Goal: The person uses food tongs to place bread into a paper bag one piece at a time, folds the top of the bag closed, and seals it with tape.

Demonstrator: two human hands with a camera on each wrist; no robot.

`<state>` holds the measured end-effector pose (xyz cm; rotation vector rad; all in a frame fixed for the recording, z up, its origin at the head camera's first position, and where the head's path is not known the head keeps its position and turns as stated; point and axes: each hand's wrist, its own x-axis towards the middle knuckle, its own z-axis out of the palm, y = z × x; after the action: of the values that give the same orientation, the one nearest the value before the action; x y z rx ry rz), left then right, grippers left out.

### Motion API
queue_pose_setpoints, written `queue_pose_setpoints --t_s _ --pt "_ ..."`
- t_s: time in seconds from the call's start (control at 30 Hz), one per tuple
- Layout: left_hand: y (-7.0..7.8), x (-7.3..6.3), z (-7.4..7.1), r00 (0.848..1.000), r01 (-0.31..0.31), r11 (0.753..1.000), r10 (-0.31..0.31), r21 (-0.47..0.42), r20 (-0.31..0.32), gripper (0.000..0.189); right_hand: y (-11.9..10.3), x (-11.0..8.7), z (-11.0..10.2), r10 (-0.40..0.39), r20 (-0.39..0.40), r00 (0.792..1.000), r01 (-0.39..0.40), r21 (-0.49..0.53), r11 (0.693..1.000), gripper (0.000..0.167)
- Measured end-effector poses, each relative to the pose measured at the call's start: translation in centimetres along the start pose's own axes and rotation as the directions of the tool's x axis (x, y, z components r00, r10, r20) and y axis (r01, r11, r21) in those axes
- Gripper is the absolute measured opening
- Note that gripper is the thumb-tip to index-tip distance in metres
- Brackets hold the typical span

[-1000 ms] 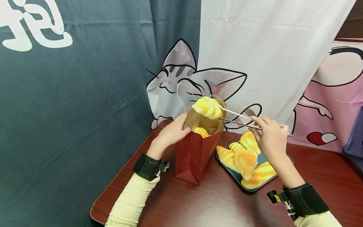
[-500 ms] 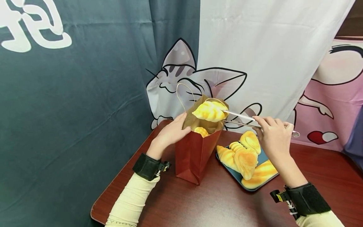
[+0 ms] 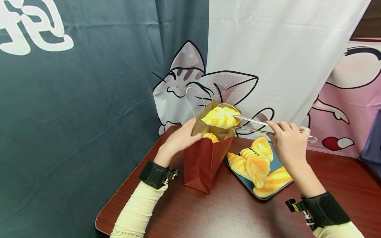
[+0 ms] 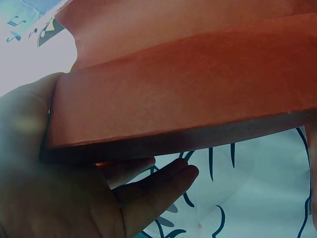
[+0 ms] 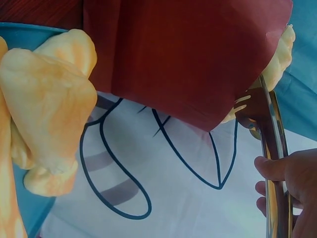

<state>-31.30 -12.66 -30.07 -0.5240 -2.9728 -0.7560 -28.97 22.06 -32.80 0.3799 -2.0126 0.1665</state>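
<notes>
1. The left hand (image 3: 180,138) holds the upper side of a tall, red paper bag (image 3: 202,165) between thumb and fingers, the fingers only loosely bent (smooth paper outside, tan brown inside, with thin cord handles).
2. The right hand (image 3: 289,140) is closed around slim, shiny silver metal tongs (image 3: 250,120), thumb against fingers.
3. Between the tong tips sits a plump, pale-yellow twisted bread roll (image 3: 221,118), its surface ridged, at the bag's open mouth; whether it touches the paper I cannot tell.
4. A golden, bumpy bread piece (image 3: 211,137) shows inside the bag.
5. Beside the bag, a blue, round-cornered tray (image 3: 276,162) bears smooth, golden-brown breads (image 3: 257,169), some overlapping, on a glossy reddish-brown wooden table (image 3: 232,215).
</notes>
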Motion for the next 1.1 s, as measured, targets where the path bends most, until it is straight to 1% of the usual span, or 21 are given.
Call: queue_pose_setpoints --t_s 0.2,0.4,0.57,0.93,1.1 --pt "0.1 -0.1 0.0 1.000 0.001 1.000 -0.001 -0.002 -0.002 0.080 0.0 0.2 -0.2 -0.007 -0.004 1.000 0.007 -0.001 1.000 0.051" --pt "0.0 -0.2 0.0 1.000 -0.001 1.000 0.001 -0.011 -0.017 0.083 -0.2 0.4 -0.3 0.005 0.000 1.000 -0.005 -0.007 1.000 0.056" --pt "-0.1 -0.1 0.1 1.000 -0.009 1.000 0.008 -0.025 -0.027 0.086 -0.3 0.3 -0.4 0.012 0.019 1.000 -0.012 -0.009 1.000 0.059" --pt "0.0 0.0 0.2 1.000 -0.014 0.999 0.013 -0.035 -0.025 0.088 0.0 -0.1 -1.0 0.033 0.025 0.999 -0.033 -0.008 0.999 0.059" --pt "0.0 -0.2 0.1 1.000 0.004 0.999 -0.005 -0.040 -0.021 0.087 0.7 -0.4 -1.4 0.049 0.012 0.999 -0.049 -0.024 0.999 0.061"
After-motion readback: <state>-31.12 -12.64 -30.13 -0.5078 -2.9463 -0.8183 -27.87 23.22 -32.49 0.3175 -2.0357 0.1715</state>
